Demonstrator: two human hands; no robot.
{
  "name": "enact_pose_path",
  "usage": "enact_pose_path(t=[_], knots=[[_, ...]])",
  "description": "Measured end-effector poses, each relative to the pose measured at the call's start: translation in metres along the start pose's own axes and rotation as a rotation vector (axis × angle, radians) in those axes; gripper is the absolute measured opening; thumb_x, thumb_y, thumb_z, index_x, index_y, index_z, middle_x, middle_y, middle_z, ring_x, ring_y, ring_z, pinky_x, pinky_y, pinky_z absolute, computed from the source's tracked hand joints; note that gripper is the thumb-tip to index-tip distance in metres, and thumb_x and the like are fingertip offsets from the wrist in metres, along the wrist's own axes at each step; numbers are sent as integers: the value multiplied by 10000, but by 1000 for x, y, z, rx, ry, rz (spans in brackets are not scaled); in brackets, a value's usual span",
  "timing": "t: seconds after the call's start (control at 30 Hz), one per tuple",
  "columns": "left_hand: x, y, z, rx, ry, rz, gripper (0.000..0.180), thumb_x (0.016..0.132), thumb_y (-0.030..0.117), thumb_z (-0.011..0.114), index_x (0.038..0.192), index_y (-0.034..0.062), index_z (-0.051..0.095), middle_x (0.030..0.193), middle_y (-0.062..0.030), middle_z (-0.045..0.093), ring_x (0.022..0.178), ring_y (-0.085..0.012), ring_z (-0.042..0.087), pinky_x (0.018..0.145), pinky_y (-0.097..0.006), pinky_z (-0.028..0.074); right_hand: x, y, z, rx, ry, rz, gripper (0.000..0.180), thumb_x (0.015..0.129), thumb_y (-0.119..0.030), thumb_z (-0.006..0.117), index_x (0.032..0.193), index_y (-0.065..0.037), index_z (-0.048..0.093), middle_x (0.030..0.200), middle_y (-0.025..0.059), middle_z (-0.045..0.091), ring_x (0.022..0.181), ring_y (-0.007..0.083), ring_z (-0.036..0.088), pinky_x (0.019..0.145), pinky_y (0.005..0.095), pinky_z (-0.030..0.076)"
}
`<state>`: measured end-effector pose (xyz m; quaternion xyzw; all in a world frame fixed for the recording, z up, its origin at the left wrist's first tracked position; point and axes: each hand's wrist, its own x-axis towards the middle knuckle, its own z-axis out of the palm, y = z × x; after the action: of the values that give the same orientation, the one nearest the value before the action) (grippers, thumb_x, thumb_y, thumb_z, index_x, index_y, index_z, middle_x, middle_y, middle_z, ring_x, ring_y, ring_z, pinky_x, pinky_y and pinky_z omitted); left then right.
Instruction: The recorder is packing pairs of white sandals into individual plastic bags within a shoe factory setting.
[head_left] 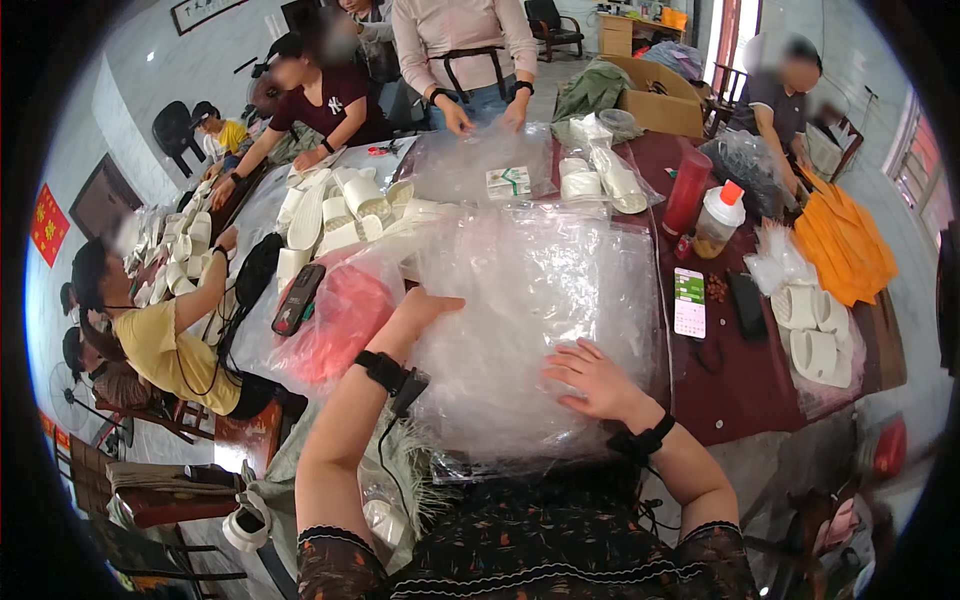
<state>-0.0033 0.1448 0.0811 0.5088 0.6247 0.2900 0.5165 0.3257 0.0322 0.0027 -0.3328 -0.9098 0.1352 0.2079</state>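
Note:
A thick pile of clear plastic bags (500, 340) lies in front of me and overhangs the near table edge. My left hand (428, 312) touches the pile's left side, one digit stretched out across the plastic; its other fingers are partly hidden. My right hand (595, 380) rests palm down on the right part of the pile, fingers spread. Left of the bags, beside my left forearm, sits a pink plastic bag (350, 310), with a dark handheld device (298, 300) by it. White slippers (335, 210) are heaped beyond it.
To the right lie a lit phone (689, 302), a dark phone (746, 306), a red cylinder (687, 190), an orange-lidded bottle (720, 220) and bagged slippers (812, 335). Orange bags (845, 240) hang at the right edge. Across the table a person handles clear plastic (485, 155); others work around it.

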Motion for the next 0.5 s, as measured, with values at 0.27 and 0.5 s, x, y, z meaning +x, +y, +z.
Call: enact_pose_path(t=[0.27, 0.5], knots=[[22, -14, -2, -151, 7, -50, 381, 798, 81, 767, 1099, -122, 653, 946, -169, 708, 796, -270, 706, 648, -369, 572, -2, -3, 6, -62, 58, -3, 498, 852, -272, 727, 1312, -147, 585, 1415, 81, 519, 1371, 313, 441, 1176, 532, 283], [-14, 30, 0, 192, 61, 427, 323, 808, 94, 722, 1078, -68, 652, 894, -117, 707, 779, -218, 681, 677, -350, 527, 14, -44, -64, 228, 234, -43, 592, 780, -249, 798, 1317, -111, 594, 1441, 104, 506, 1373, 315, 446, 1148, 521, 333]])
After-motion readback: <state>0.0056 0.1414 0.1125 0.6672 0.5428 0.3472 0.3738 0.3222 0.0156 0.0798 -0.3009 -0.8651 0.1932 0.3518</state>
